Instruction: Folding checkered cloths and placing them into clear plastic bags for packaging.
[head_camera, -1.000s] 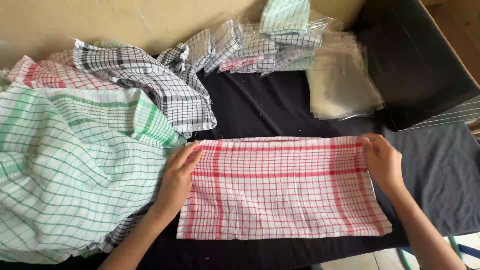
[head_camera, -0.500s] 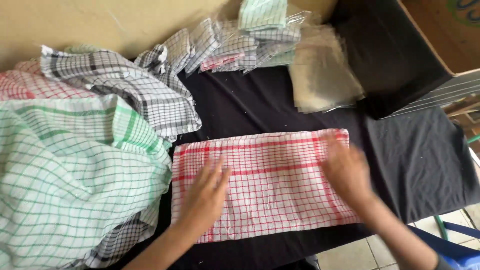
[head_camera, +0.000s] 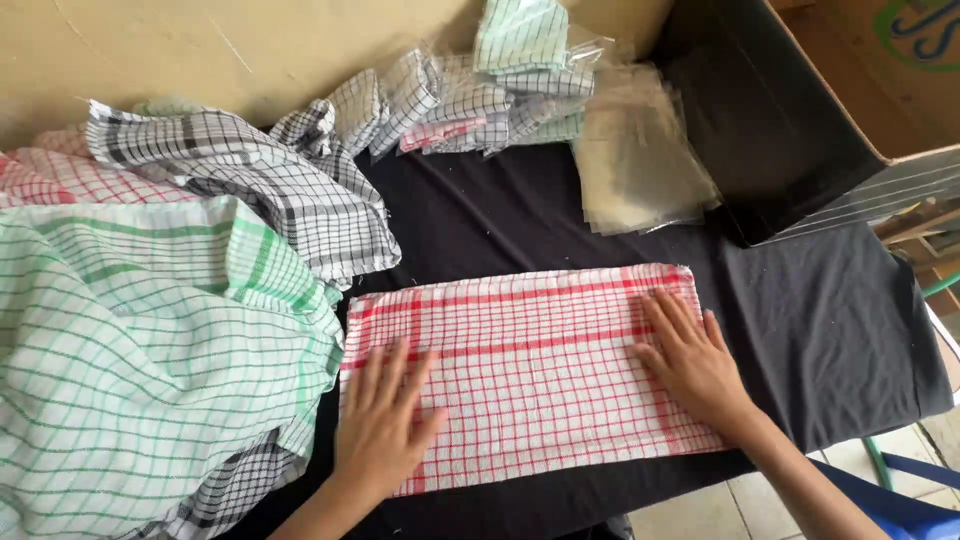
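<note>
A red-and-white checked cloth (head_camera: 530, 360) lies folded flat in a long rectangle on the black table cover (head_camera: 840, 340). My left hand (head_camera: 385, 425) rests palm down on the cloth's left end, fingers spread. My right hand (head_camera: 690, 360) lies flat on its right end, fingers together and pointing away from me. Neither hand grips anything.
A heap of green-checked cloth (head_camera: 140, 360) and black-checked cloth (head_camera: 260, 190) fills the left side. Bagged folded cloths (head_camera: 500, 90) and a stack of clear plastic bags (head_camera: 635, 160) lie at the back. An open cardboard box (head_camera: 800, 100) stands at the right.
Both hands have come off the cloth's short ends and moved inward onto its top, pressing it flat. The view has shifted a little to the right.
</note>
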